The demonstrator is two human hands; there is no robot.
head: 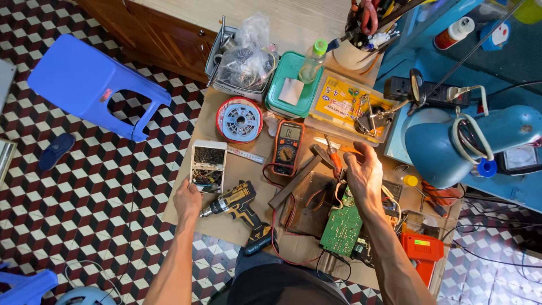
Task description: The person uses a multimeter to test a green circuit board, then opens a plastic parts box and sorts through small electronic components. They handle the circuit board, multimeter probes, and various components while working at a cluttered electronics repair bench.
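— Checkered tile floor (84,214) in red, black and white runs under a low cardboard-covered worktop (226,226); what sits nearest the person?

— At the near edge a green circuit board (342,226) lies by an orange tool (423,254) toward the near right corner. A black-and-gold cordless drill (237,206) lies left of the board, its chuck pointing at the left hand (188,201).

— How do the hands stand?

— Well apart. The left hand rests near the left edge, fingers curled just beside the drill's chuck; I cannot tell whether it grips anything. The right hand (364,169) hovers over the board's far end, fingers loosely spread, clamped on nothing that I can see.

— And farther back?

— Just beyond the left hand stands a small white box (208,165) of dark screws. Mid-worktop an orange-edged multimeter (288,146) lies face up, with a red-rimmed wire spool (240,120) behind it. Along the far edge sit a green-lidded tub (291,85) bearing a white paper square, a clear case (347,110) with a yellow rectangular label, and a crumpled clear bag (248,53) in a tray.

— Off the worktop?

— A blue plastic stool (90,85) lies on the tiles at left; a blue lamp (468,141) stands at right.
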